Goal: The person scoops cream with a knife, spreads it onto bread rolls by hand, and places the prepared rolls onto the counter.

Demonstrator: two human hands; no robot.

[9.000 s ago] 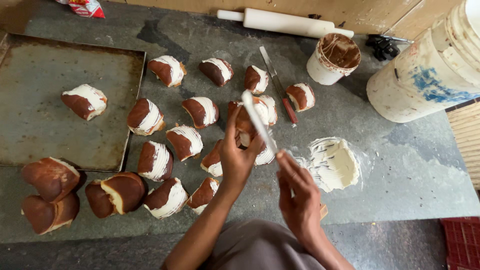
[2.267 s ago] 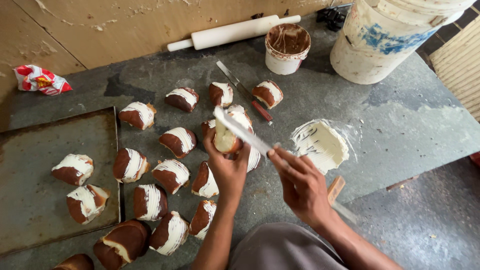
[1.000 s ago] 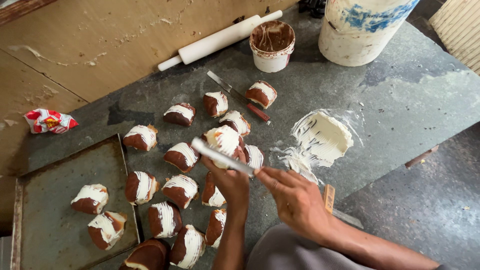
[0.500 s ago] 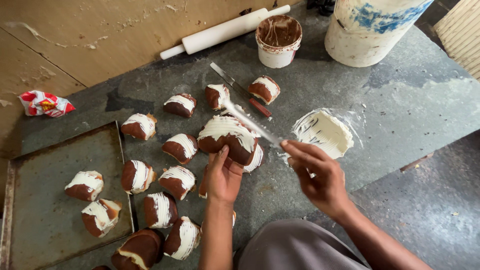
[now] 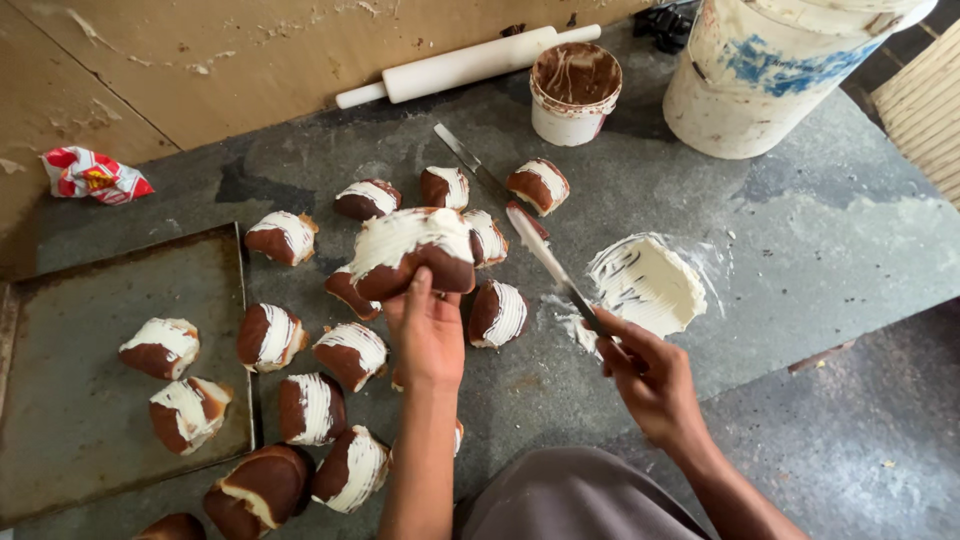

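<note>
The left hand point(image 5: 428, 335) holds a brown bun point(image 5: 412, 252) raised above the grey desk point(image 5: 800, 230), fingers curled under its dark crust and the thumb pressed on the near side, so the top thickly spread with white cream faces up and away from the palm. The right hand point(image 5: 650, 378) has its fingers wrapped around the handle of a long flat knife point(image 5: 548, 262), whose cream-smeared blade slants up to the left, its tip just beside the bun's right end but apart from it.

The bun looks light and soft, likely to dent under a firm squeeze, and the cream is wet and easily smudged; the dry brown crust underneath and at the sides seems the sensible place to grip, as the left hand does now. The knife looks stiff and thin, best held by its handle since the blade is slick.

A mound of white cream point(image 5: 645, 285) lies on the desk just right of the knife. More cream-topped buns point(image 5: 350, 350) sit on the desk below and around the held one, and a few rest on a dark metal tray point(image 5: 60, 440) at the left. Further back stand a small tub point(image 5: 573, 90) smeared brown inside, a white rolling pin point(image 5: 465, 65), a big white bucket point(image 5: 790, 70) and a second knife point(image 5: 470, 165).
</note>
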